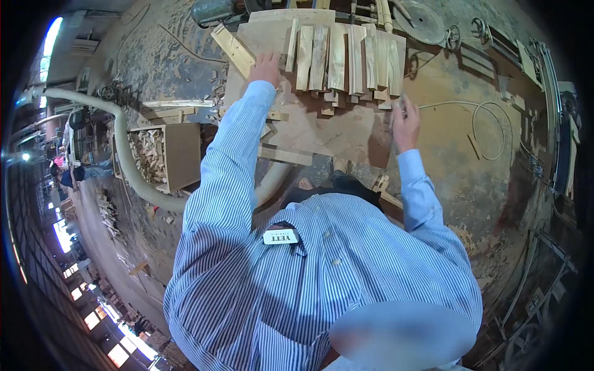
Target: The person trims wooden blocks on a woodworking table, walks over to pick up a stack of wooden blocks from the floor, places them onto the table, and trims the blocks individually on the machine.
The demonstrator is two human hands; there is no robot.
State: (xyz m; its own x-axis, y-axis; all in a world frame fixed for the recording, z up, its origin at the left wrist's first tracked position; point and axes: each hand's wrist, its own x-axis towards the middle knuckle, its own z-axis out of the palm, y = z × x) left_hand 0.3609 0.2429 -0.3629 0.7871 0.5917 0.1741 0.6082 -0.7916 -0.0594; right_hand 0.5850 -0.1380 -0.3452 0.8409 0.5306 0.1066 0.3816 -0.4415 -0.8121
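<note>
A row of rough wooden pieces point(337, 59) lies side by side on a worktable point(334, 133), with shorter blocks point(328, 105) along its near side. At the table's left, my left hand point(266, 68) rests palm down beside the near end of a pale board point(232, 49), between that board and the row. Its fingers are stretched out and hold nothing that I can see. My right hand point(406, 122) is at the table's right edge, near the last pieces of the row, with its fingers apart and nothing visible in them.
A circular saw blade point(421, 21) and handwheels point(453, 38) are beyond the table. A thick hose point(127, 148) curves past a box of wood offcuts point(182, 154) on the left. Another person point(74, 176) is far left. A thin cable point(476, 127) loops on the right.
</note>
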